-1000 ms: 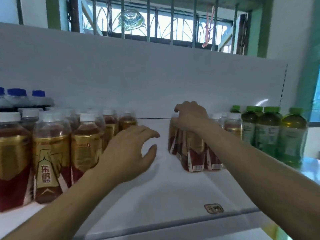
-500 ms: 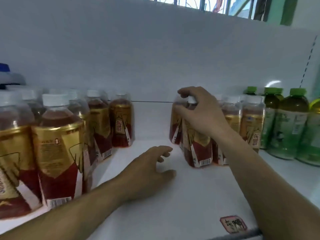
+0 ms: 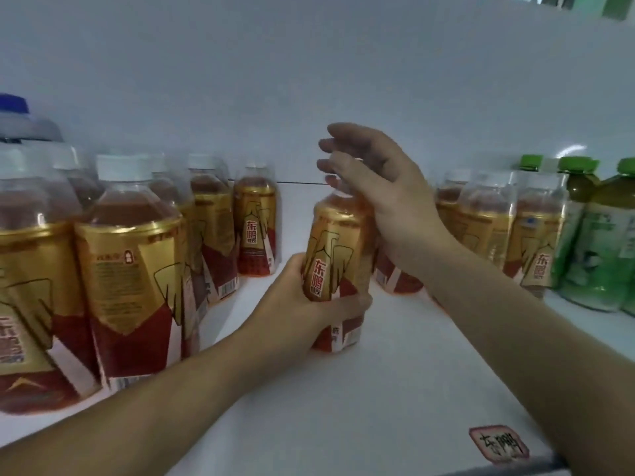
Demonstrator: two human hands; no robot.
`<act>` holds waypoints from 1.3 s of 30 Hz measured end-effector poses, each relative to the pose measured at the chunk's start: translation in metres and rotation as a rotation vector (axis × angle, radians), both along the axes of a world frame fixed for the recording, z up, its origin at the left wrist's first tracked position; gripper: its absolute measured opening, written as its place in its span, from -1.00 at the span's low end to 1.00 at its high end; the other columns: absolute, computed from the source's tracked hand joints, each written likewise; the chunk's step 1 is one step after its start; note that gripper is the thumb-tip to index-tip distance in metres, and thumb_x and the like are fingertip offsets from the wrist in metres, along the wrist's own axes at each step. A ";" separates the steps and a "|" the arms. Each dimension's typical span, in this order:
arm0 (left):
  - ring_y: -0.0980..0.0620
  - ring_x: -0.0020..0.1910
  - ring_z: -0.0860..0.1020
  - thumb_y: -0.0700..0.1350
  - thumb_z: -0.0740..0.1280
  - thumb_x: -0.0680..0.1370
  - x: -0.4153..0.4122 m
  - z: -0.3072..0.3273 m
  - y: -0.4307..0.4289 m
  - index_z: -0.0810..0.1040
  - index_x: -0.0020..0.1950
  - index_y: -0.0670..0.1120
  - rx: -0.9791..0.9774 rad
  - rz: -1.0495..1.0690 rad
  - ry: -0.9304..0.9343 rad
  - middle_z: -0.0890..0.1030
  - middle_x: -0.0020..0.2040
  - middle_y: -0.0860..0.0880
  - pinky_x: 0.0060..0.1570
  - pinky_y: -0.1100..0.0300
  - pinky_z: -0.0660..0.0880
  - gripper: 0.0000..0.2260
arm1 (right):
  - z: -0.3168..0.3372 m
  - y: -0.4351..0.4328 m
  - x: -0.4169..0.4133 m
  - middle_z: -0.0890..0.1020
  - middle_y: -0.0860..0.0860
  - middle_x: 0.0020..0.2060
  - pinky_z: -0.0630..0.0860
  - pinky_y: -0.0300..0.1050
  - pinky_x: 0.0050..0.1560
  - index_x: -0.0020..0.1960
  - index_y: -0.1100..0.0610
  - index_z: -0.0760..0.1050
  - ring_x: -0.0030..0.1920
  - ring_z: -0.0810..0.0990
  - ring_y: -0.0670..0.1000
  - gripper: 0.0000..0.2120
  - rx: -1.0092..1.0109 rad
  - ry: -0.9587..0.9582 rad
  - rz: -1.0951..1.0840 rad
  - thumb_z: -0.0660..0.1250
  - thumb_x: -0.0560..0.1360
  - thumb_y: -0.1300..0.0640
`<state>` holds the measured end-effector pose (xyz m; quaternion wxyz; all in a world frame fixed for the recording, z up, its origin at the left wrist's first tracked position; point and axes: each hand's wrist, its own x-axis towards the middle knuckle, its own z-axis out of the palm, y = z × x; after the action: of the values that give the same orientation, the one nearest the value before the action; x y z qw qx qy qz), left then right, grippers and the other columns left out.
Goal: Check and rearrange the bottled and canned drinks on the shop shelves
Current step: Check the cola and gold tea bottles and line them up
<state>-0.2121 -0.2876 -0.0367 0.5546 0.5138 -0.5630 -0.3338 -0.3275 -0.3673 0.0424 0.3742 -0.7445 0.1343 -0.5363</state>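
One gold-and-red drink bottle stands upright in the open gap in the middle of the white shelf. My left hand grips its lower half from the left, thumb across the front of the label. My right hand is over the bottle's top, fingers loosely spread and slightly blurred, hiding the cap. More gold-and-red bottles stand in rows at the left and in a group behind my right wrist.
Green-capped tea bottles stand at the far right. A blue-capped bottle shows at the far left edge. A red price label is stuck near the shelf's front edge. The white back panel closes the shelf behind.
The bottle has come out of the right group into the middle gap. My left hand, open on the shelf before, now grips its lower half. My right hand's fingers have loosened over the cap.
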 end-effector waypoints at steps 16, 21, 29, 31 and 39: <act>0.31 -0.06 0.64 0.00 0.60 0.25 -0.007 0.003 0.004 0.34 0.26 0.25 -0.086 0.036 0.041 0.65 -0.05 0.30 -0.12 0.37 0.58 -0.31 | -0.014 -0.015 -0.007 0.73 0.02 -0.14 0.63 0.03 -0.06 0.16 0.08 0.58 -0.12 0.73 0.05 -0.48 0.423 -0.221 0.144 0.60 0.30 -0.12; 0.21 -0.11 0.67 -0.13 0.63 0.31 -0.007 0.008 0.004 0.50 0.20 0.09 -0.168 0.037 0.192 0.71 -0.10 0.15 -0.14 0.37 0.55 -0.47 | -0.007 -0.024 -0.009 0.68 0.11 0.01 0.61 0.14 0.13 0.28 0.18 0.52 0.03 0.69 0.12 -0.16 0.608 -0.380 0.404 0.69 0.12 -0.14; -0.09 -0.04 0.71 0.32 0.28 0.38 -0.008 0.015 0.010 0.57 0.25 -0.03 -0.072 -0.049 0.392 0.72 0.02 -0.15 -0.02 0.08 0.63 -0.41 | -0.013 -0.019 -0.011 0.68 0.12 -0.09 0.57 0.18 0.26 0.32 0.23 0.47 -0.03 0.68 0.11 -0.42 0.648 -0.379 0.504 0.54 0.36 0.12; 0.04 0.09 0.67 0.24 0.44 0.41 -0.011 0.014 0.009 0.50 0.30 0.11 -0.111 -0.031 0.326 0.71 0.09 0.04 0.17 0.05 0.56 -0.49 | -0.013 -0.020 -0.009 0.69 0.12 -0.04 0.58 0.22 0.25 0.36 0.18 0.46 0.02 0.68 0.14 -0.35 0.620 -0.367 0.439 0.59 0.34 0.12; -0.09 -0.26 0.67 0.24 0.38 0.38 -0.009 0.020 0.012 0.66 0.14 -0.09 -0.019 -0.128 0.510 0.70 0.00 -0.23 -0.29 0.17 0.62 -0.50 | -0.011 -0.022 -0.011 0.71 0.14 0.06 0.54 0.23 0.29 0.36 0.21 0.45 0.12 0.69 0.15 -0.34 0.626 -0.391 0.444 0.57 0.34 0.04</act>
<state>-0.2216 -0.2760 -0.0162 0.6611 0.3710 -0.4395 -0.4818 -0.3387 -0.3893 0.0311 0.7068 -0.4903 0.0536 -0.5071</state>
